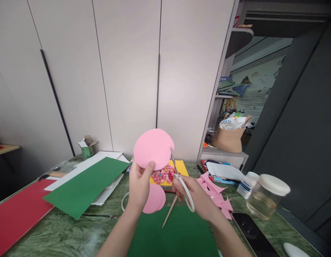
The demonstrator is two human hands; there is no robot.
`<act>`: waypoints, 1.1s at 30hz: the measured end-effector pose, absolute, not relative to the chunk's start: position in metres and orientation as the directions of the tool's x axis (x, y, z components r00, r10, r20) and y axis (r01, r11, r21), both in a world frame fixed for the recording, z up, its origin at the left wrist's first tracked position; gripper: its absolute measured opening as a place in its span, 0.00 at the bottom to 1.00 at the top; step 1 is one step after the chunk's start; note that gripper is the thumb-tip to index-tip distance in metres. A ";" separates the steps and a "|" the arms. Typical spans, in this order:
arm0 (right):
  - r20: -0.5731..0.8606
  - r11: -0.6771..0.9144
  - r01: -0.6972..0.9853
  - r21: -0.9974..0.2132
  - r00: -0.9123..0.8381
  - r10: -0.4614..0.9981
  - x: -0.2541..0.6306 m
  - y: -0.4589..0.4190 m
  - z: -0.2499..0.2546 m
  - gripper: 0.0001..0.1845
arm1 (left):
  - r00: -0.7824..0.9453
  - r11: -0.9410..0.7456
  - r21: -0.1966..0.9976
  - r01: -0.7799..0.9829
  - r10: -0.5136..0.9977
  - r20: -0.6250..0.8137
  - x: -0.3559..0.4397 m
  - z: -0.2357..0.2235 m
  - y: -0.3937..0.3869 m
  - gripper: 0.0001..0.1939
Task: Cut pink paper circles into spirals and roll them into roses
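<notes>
The left hand (140,184) pinches a pink paper circle (153,148) upright while the right hand (193,194) grips white-handled scissors (181,180), blades at its right edge, trimming; next calls for turning the circle steadily.

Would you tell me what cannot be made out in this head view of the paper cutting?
- Pink discs on the table: partly hidden behind the left hand; their number is unclear.
- Scissors: handles covered by the right hand.
- Bottle label: too small to read.
- Phone: cut off by the bottom edge.
</notes>
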State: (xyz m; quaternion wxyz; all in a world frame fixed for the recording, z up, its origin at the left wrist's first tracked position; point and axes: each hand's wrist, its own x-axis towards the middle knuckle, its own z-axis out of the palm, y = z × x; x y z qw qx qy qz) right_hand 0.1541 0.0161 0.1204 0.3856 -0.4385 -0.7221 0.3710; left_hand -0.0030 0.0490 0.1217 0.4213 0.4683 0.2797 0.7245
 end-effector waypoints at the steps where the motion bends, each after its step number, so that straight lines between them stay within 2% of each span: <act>1: 0.220 0.338 0.364 -0.868 -0.328 0.919 0.156 0.015 0.122 0.20 | -0.215 -0.484 0.799 -0.358 0.875 0.434 -0.003 0.122 0.050 0.26; 6: 0.191 0.338 0.395 -0.854 -0.367 0.911 0.165 0.010 0.127 0.17 | -0.253 -0.493 0.775 -0.394 0.869 0.425 -0.003 0.124 0.051 0.25; 14: 0.259 0.346 0.376 -0.859 -0.263 0.929 0.163 0.013 0.121 0.20 | -0.305 -0.505 0.786 -0.358 0.858 0.412 0.001 0.124 0.049 0.25; 22: 0.256 0.334 0.351 -0.875 -0.250 0.934 0.154 0.019 0.113 0.22 | -0.272 -0.483 0.790 -0.378 0.874 0.404 0.003 0.121 0.048 0.23; 33: 0.299 0.361 0.304 -0.882 -0.230 0.926 0.152 0.017 0.115 0.23 | -0.215 -0.465 0.792 -0.396 0.885 0.412 0.008 0.120 0.046 0.28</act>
